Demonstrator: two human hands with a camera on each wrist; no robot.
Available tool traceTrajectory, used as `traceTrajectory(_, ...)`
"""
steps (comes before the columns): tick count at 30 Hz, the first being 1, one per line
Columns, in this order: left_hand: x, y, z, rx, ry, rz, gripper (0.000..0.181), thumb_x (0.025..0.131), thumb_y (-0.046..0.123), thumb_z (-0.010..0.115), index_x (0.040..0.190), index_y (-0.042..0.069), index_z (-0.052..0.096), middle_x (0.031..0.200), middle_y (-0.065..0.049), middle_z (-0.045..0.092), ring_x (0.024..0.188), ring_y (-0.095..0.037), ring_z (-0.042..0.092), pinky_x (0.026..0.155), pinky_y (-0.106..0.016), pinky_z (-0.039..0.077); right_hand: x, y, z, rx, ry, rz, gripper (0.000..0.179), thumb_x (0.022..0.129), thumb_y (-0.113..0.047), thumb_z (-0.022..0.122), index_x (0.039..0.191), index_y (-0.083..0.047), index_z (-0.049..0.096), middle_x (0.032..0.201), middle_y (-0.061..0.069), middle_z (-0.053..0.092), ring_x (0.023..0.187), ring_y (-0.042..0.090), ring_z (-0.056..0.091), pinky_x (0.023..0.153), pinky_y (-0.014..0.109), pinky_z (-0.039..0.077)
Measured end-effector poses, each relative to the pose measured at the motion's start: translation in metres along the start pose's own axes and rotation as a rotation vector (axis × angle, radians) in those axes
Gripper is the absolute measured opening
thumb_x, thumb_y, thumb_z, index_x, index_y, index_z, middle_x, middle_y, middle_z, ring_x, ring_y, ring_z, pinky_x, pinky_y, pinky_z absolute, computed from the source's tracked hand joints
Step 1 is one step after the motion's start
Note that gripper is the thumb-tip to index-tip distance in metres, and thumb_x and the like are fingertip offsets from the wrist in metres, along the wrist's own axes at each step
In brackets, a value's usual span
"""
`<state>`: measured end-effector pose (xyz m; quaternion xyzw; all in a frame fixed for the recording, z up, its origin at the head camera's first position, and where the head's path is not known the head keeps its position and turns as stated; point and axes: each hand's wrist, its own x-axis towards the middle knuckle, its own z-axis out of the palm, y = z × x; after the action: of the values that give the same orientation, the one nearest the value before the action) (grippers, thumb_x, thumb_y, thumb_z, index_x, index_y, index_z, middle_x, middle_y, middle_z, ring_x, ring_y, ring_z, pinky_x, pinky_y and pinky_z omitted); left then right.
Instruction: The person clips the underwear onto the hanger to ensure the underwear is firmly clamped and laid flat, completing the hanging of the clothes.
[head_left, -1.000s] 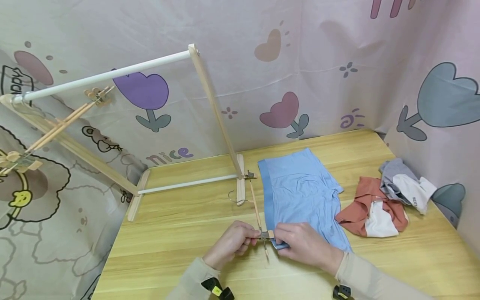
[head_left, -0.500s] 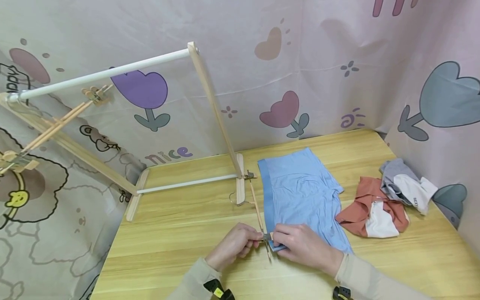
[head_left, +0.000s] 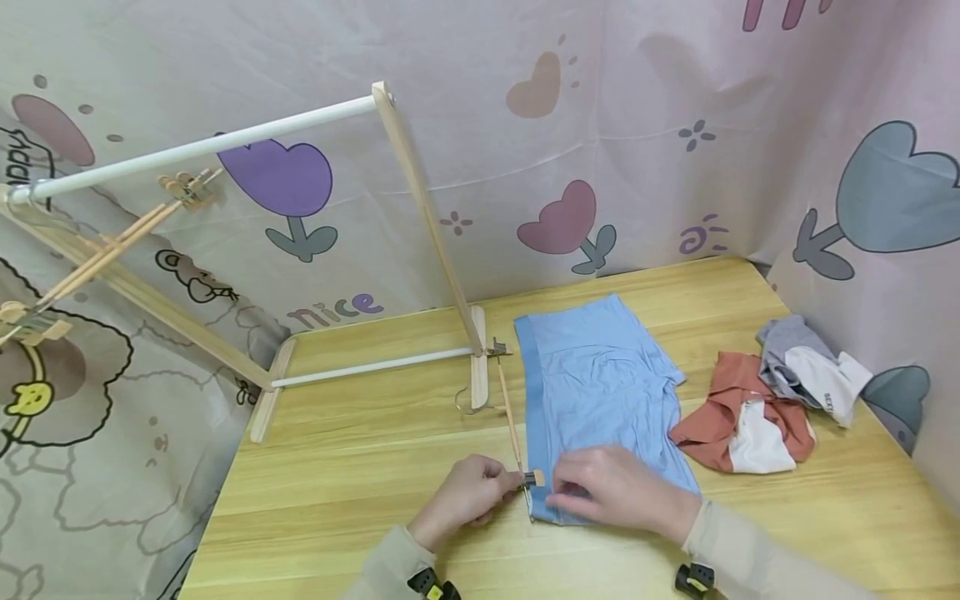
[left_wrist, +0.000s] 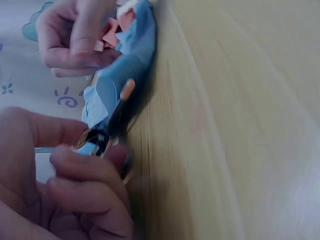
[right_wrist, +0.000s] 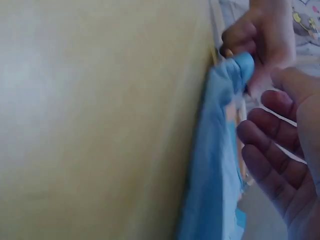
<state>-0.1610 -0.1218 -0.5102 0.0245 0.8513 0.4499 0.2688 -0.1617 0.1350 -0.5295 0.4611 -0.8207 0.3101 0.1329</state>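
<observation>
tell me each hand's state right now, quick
Left hand: closed, pinching the hanger clip.
Right hand: open, holding nothing, over the blue boxer briefs.

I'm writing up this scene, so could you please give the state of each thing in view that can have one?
Left hand: pinching the clip
Right hand: loosely curled, holding nothing
Clip: open or closed unclear
Blue underwear: spread out, slightly wrinkled
Orange clothing: crumpled
Gray clothing: crumpled
Lower hanger: lying down
Upper hanger: hung up
Rack: standing upright
</observation>
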Motion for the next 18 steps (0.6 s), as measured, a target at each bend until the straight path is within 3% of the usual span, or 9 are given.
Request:
traceTrajectory(5,-0.003,0.002,-0.005,0.153,0.029,0.059,0.049,0.1,0.046,0.071,0.063,0.016,0.059,0.042,0.009,0.046,0.035,-0.005,0.042,0.041,-0.024,0.032,0.003,0.014,-0.014,-0.009,-0.052,0.103,0.019,0.097,-0.025,0.081,0.083,-0.03,0.069,0.074,-0.022,0.056,0.065,-0.013,0.04,0.058,0.005,0.037)
traceTrajectory(9,-0.003,0.003,-0.013,0.196,0.028,0.102,0.05,0.098,0.05,0.073,0.062,0.02,0.057,0.044,0.009,0.05,0.037,-0.006,0.047,0.043,-0.025,0.038,0.008,0.026,-0.023,-0.025,-0.109,0.169,0.018,0.098,-0.023,0.08,0.084,-0.028,0.07,0.074,-0.019,0.058,0.064,-0.011,0.04,0.058,0.011,0.04)
traceTrajectory(13,0.004,0.005,-0.031,0.215,0.049,0.114,0.048,0.101,0.052,0.07,0.073,0.014,0.064,0.054,0.007,0.056,0.045,-0.008,0.05,0.046,-0.025,0.043,0.017,0.039,-0.032,-0.038,-0.153,0.245,0.016,0.098,-0.022,0.079,0.085,-0.027,0.071,0.077,-0.018,0.064,0.065,-0.009,0.046,0.06,0.015,0.045)
traceTrajectory(15,0.012,0.01,-0.043,0.222,0.103,0.107,0.044,0.104,0.049,0.067,0.082,0.011,0.067,0.06,0.005,0.058,0.049,-0.009,0.049,0.046,-0.024,0.042,0.024,0.047,-0.037,-0.048,-0.163,0.289,0.014,0.097,-0.022,0.079,0.086,-0.026,0.072,0.079,-0.018,0.067,0.066,-0.007,0.05,0.063,0.017,0.048)
traceTrajectory(18,0.026,0.02,-0.063,0.246,0.236,0.09,0.037,0.107,0.042,0.064,0.089,0.01,0.067,0.067,0.001,0.059,0.053,-0.011,0.049,0.047,-0.023,0.041,0.04,0.063,-0.044,-0.073,-0.169,0.355,0.011,0.098,-0.024,0.079,0.088,-0.026,0.072,0.08,-0.016,0.069,0.07,-0.004,0.054,0.066,0.021,0.051)
